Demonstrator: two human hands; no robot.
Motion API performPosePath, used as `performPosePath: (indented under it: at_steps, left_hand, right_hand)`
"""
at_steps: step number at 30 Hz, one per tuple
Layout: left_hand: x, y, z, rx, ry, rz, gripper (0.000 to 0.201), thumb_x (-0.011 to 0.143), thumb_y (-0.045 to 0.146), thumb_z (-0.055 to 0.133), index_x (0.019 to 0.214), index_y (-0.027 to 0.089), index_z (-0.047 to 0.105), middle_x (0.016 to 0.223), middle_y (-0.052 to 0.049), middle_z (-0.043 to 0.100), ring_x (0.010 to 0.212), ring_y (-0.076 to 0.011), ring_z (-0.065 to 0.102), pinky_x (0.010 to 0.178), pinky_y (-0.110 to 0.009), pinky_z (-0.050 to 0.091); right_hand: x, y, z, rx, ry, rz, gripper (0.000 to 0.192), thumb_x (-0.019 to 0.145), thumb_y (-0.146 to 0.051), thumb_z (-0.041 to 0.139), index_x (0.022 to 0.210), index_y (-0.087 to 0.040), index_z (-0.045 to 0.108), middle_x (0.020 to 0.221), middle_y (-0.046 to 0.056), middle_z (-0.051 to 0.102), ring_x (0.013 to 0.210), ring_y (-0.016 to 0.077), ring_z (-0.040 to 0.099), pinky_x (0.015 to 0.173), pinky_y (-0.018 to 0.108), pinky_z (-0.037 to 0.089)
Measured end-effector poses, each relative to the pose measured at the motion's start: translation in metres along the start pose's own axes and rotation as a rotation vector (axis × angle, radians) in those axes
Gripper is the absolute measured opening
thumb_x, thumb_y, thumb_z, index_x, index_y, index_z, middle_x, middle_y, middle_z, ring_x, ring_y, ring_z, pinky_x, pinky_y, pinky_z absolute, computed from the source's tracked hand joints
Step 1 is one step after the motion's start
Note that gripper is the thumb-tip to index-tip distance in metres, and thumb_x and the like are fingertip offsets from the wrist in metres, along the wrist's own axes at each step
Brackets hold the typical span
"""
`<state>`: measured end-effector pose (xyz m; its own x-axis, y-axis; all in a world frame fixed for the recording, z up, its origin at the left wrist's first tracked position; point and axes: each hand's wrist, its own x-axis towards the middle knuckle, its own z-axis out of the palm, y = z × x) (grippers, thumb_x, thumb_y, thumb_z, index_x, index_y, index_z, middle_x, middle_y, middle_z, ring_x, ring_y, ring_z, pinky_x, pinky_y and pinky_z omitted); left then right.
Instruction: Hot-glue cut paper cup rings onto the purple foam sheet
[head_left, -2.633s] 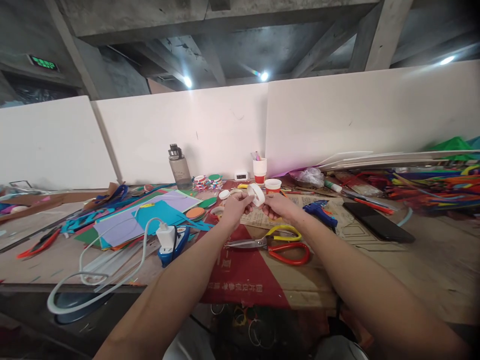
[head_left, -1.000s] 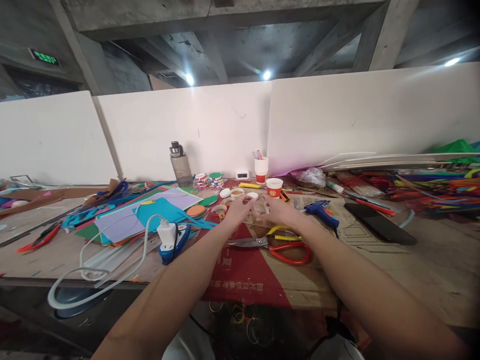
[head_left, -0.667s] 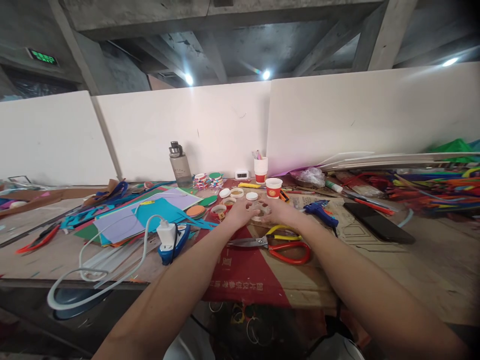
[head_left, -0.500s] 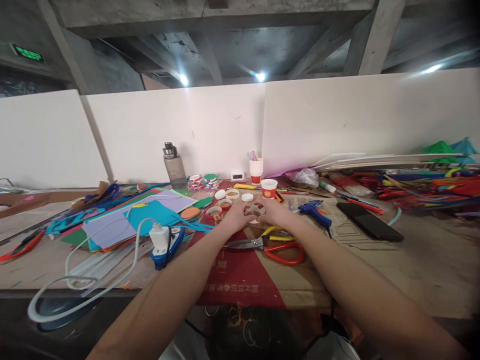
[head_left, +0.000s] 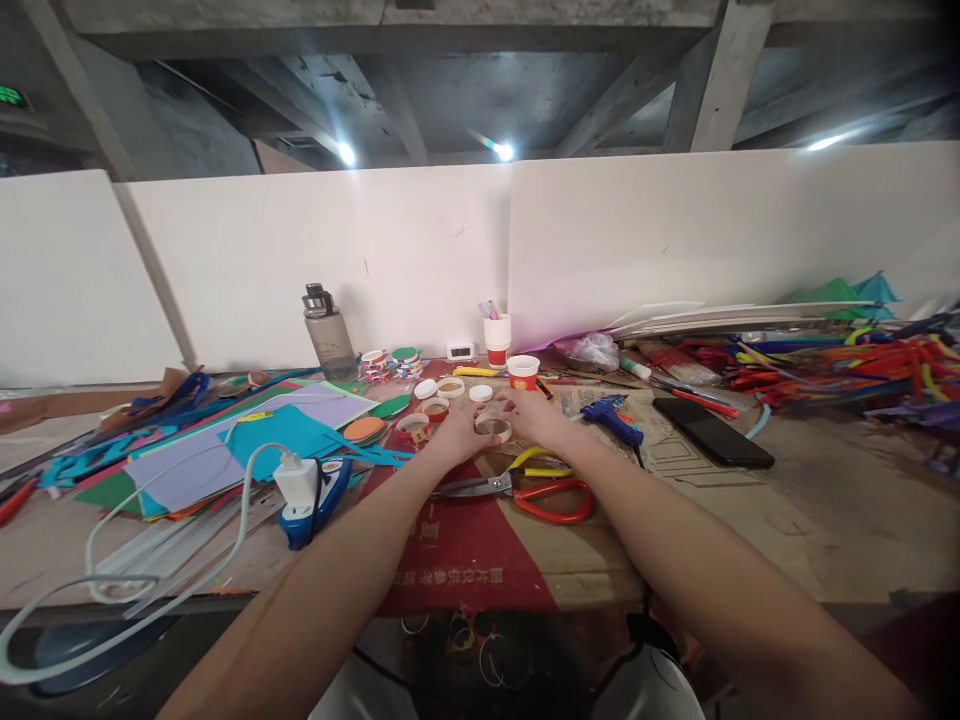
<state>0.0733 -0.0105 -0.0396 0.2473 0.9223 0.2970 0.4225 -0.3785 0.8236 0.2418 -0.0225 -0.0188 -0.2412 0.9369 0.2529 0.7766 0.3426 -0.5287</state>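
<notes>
Big white flat boards [head_left: 637, 240] standing up along the back of a brown wooden surface [head_left: 825, 510]. Up above, a grey concrete ceiling [head_left: 465, 80] with thick beams. Two small bright round lights [head_left: 346, 153] shining there. Dark underneath.

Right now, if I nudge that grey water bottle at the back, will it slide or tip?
The bottle stands tall and narrow, so a push near the top would likely tip it. It looks like smoky plastic, probably stiff; how full it is cannot be told. Paper sheets lie before it, so it may snag rather than slide.
</notes>
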Motion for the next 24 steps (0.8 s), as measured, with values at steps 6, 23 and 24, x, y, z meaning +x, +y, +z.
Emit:
performPosePath:
  at_steps: [6, 23, 24]
  left_hand:
    - [0.001, 0.003, -0.001, 0.141, -0.018, -0.013, 0.049, 0.048, 0.024, 0.085, 0.094, 0.02, 0.07, 0.094, -0.009, 0.068, 0.086, -0.0269, 0.061, 0.08, -0.036, 0.047]
    - [0.005, 0.006, -0.009, 0.199, -0.209, -0.009, 0.069, 0.054, 0.038, 0.08, 0.115, 0.014, 0.059, 0.075, 0.0, 0.06, 0.066, -0.0155, 0.053, 0.059, -0.026, 0.043]
    - [0.005, 0.008, -0.009, 0.199, -0.22, -0.012, 0.07, 0.054, 0.039, 0.081, 0.115, 0.014, 0.059, 0.073, 0.001, 0.058, 0.065, -0.0149, 0.053, 0.059, -0.026, 0.043]
  right_hand:
    - [-0.003, -0.004, 0.001, 0.016, 0.001, 0.02, 0.043, 0.085, -0.011, 0.058, 0.129, -0.012, 0.06, 0.101, 0.014, 0.073, 0.091, 0.0226, 0.066, 0.08, 0.03, 0.048]
    - [-0.007, -0.021, -0.001, 0.086, 0.24, -0.129, 0.034, 0.086, -0.01, 0.054, 0.118, -0.014, 0.064, 0.102, 0.01, 0.072, 0.094, 0.0181, 0.065, 0.088, 0.031, 0.048]
    - [-0.007, -0.022, 0.0, 0.087, 0.242, -0.134, 0.033, 0.086, -0.01, 0.054, 0.118, -0.014, 0.064, 0.103, 0.01, 0.072, 0.094, 0.0184, 0.065, 0.089, 0.031, 0.048]
